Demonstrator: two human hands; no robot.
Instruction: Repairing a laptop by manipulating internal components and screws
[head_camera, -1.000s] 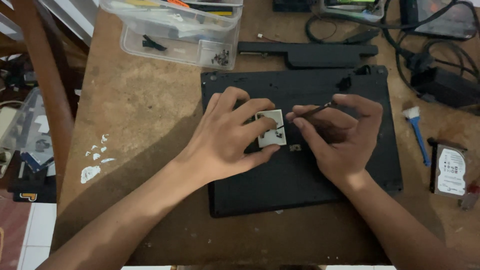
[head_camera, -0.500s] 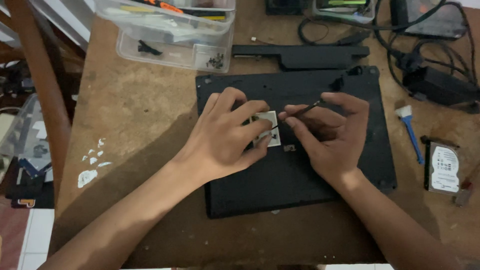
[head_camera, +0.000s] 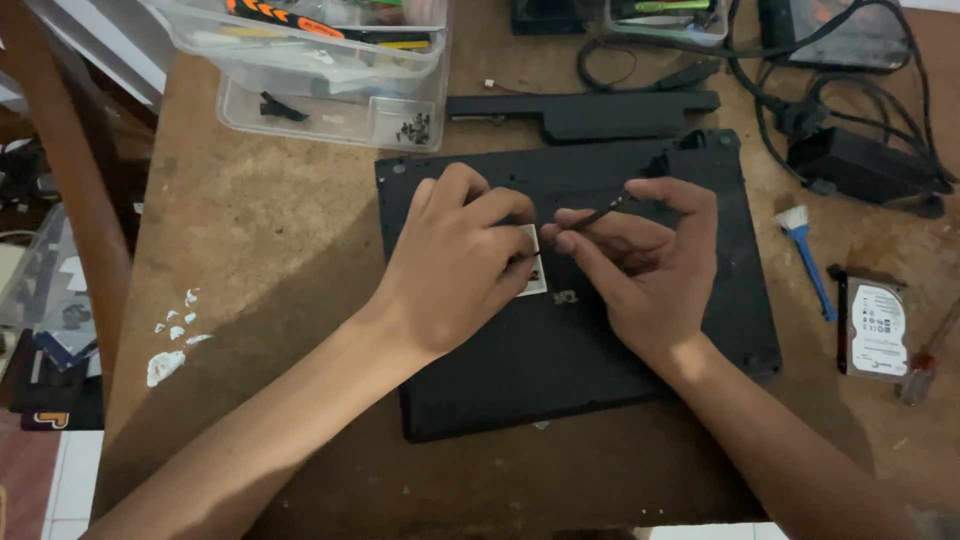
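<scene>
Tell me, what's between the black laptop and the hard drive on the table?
A small blue brush lies on the wooden table between the laptop and the hard drive. The head view shows it.

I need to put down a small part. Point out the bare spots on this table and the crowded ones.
Bare wood lies left of the laptop, between it, the plastic box and the white paint flecks. A strip also runs along the near edge below the laptop. The far right is crowded: cables, blue brush, hard drive. The left hand and right hand cover the laptop's middle.
</scene>
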